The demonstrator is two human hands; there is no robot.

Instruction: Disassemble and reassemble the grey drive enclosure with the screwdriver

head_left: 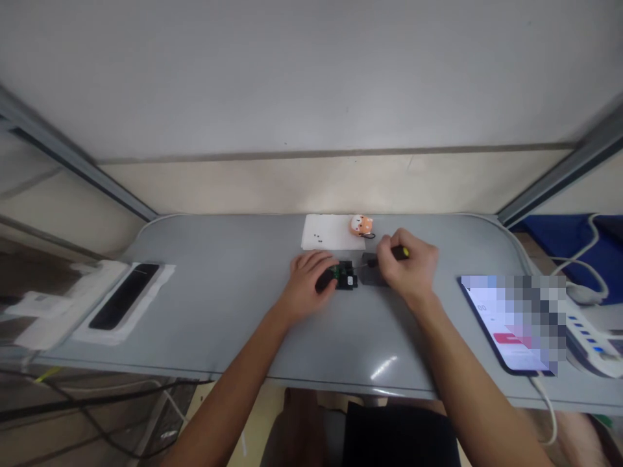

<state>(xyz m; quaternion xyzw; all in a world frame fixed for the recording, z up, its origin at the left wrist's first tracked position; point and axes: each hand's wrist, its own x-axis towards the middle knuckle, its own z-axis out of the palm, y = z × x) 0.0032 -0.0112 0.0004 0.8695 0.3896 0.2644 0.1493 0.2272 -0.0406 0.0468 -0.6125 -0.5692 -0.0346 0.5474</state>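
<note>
Grey tabletop (214,279) beneath cream wall (233,185), left grip (308,280) tight on black device (347,279), right grip (409,264) around screwdriver (400,253)

The left hand (311,277) hides part of the black gadget (346,283). The right hand (409,264) covers some of the tool (401,253) and the dark block (372,276). The dark bits (318,238) on the white paper (335,228) are too small to name. Blurry squares hide much of the right phone's screen (511,324).

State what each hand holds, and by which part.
Left hand: small black device, by its left end. Right hand: screwdriver, by its handle.
</note>
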